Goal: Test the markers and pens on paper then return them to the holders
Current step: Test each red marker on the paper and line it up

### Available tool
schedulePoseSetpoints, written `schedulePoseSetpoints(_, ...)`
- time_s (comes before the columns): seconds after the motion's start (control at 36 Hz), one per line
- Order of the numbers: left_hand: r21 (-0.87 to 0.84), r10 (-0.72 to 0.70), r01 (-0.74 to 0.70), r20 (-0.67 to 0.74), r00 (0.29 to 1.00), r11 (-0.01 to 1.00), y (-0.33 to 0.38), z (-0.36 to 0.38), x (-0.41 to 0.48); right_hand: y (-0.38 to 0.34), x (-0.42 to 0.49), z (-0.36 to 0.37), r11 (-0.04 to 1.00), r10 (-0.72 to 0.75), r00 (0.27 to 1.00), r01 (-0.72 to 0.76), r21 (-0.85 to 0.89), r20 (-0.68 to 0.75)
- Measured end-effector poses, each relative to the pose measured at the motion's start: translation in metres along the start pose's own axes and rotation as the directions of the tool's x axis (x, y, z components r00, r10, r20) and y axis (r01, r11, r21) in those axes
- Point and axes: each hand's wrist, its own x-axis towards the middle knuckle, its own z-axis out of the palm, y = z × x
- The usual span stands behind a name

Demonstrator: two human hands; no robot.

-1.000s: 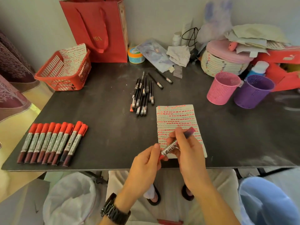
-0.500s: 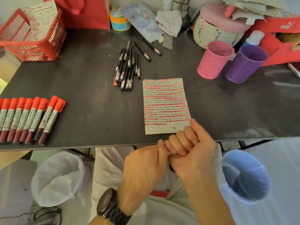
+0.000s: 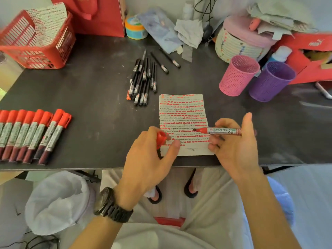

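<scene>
My right hand (image 3: 233, 142) holds an uncapped red marker (image 3: 219, 131) level over the paper (image 3: 181, 112), tip pointing left. That sheet lies near the table's front edge and is covered with rows of red and black marks. My left hand (image 3: 149, 155) grips the marker's red cap (image 3: 161, 139) at the sheet's lower left corner. Several capped red markers (image 3: 30, 133) lie in a row at the left. Several black pens (image 3: 143, 79) lie piled behind the paper. A pink holder (image 3: 237, 76) and a purple holder (image 3: 269, 83) stand at the right.
A red basket (image 3: 36, 53) with marked paper sits at the back left beside a red bag (image 3: 100, 15). Cloths, a tape roll (image 3: 134, 27), a round box (image 3: 239, 42) and red boxes crowd the back. Below the black table (image 3: 89, 97) is a white-lined bin (image 3: 57, 200).
The hands were pressed together at the table edge around the marker; now they are apart, the cap in my left, the bare marker in my right over the paper.
</scene>
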Motion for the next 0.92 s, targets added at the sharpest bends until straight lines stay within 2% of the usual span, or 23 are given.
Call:
schedulePoseSetpoints(0.14,0.165,0.11,-0.119,0.06,0.992,0.979,-0.005,0.02,0.03,0.001,0.005,0.008,0.992,-0.039,0.999,0.039,-0.123,0.001)
schedulePoseSetpoints(0.25,0.232,0.087,-0.122,0.158,0.984,0.965,-0.019,0.033,0.033,0.003,0.009,0.012,0.94,-0.189,0.982,0.176,-0.292,-0.016)
schedulePoseSetpoints(0.39,0.223,0.069,-0.104,0.16,0.985,0.969,-0.022,0.034,0.032,0.009,0.013,0.015,0.833,-0.302,0.953,0.276,-0.479,0.025)
schedulePoseSetpoints(0.53,0.227,0.075,-0.105,0.137,0.988,0.968,-0.022,0.036,0.03,0.025,0.019,0.014,0.759,-0.339,0.941,0.29,-0.584,0.026)
schedulePoseSetpoints(0.64,0.224,0.09,-0.122,0.15,0.985,0.967,-0.022,0.035,0.029,0.039,0.02,0.008,0.655,-0.418,0.908,0.314,-0.687,0.016)
schedulePoseSetpoints(0.92,0.185,0.084,-0.115,0.167,0.982,0.976,-0.018,0.032,0.03,0.047,0.022,0.007,0.558,-0.485,0.873,0.351,-0.752,0.048)
